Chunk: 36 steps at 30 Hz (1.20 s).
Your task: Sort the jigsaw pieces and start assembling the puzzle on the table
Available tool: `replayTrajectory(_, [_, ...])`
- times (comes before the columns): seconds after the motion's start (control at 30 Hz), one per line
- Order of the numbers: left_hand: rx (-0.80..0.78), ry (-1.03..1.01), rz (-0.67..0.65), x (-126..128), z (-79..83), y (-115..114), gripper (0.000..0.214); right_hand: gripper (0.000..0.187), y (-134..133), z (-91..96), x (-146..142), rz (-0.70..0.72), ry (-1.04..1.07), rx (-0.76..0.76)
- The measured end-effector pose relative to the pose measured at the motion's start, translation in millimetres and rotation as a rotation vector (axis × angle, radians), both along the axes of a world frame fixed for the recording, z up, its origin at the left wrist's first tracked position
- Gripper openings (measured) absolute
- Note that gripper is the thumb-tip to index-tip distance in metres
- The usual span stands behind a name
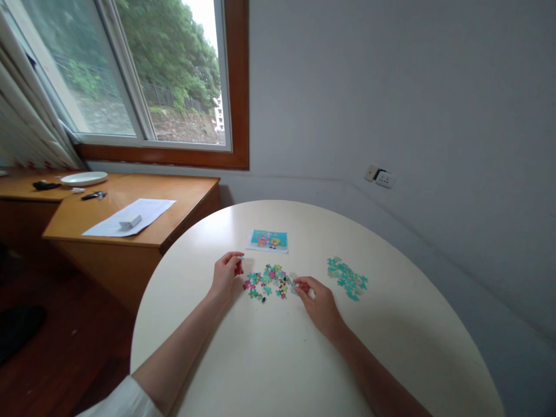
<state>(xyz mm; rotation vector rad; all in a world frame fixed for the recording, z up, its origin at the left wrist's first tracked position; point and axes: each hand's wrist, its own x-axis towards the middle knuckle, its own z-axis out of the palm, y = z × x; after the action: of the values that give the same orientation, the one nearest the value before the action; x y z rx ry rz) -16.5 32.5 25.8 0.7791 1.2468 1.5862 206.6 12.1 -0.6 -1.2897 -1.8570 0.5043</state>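
Note:
A loose heap of mixed-colour jigsaw pieces (271,278) lies on the round white table (269,359) between my hands. My left hand (226,272) is raised at the heap's left side, its fingertips pinched on a small jigsaw piece. On the right side of the heap, my right hand (316,298) has thumb and fingers closed on another small piece at the heap's edge. A second group of mostly turquoise pieces (347,278) is spread to the right of my right hand. Behind the mixed heap lies a picture card (269,240) with pink and yellow cartoon figures.
A wooden desk (186,197) stands at the left under the window, holding a white sheet (150,211) with a small white box (130,221), a white plate (84,178) and dark small items. A wall socket (384,178) is on the wall beyond the table.

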Motion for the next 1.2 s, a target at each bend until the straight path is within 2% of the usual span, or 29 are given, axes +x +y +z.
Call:
replayTrajectory(0.13, [0.001, 0.014, -0.003, 0, -1.6, 1, 0.02, 0.016, 0, 2.0, -1, 0.025, 0.092, -0.214])
replayTrajectory(0.23, [0.002, 0.026, -0.007, 0, -2.7, 2, 0.019, 0.013, -1, 5.6, -1, 0.049, 0.072, -0.282])
replayTrajectory(0.6, [0.034, 0.1, -0.034, 4, -4.4, 1, 0.016, 0.007, 1, 7.5, 1, 0.026, 0.043, -0.257])
replayTrajectory(0.87, [0.131, 0.276, -0.167, 9, -11.1, 0, 0.037, 0.009, -1, 9.8, 0, 0.031, 0.032, -0.275])
replayTrajectory(1.2, [0.127, 0.233, -0.23, 10, -12.6, -1, 0.046, 0.013, 0, 6.9, 1, 0.049, 0.048, -0.246])
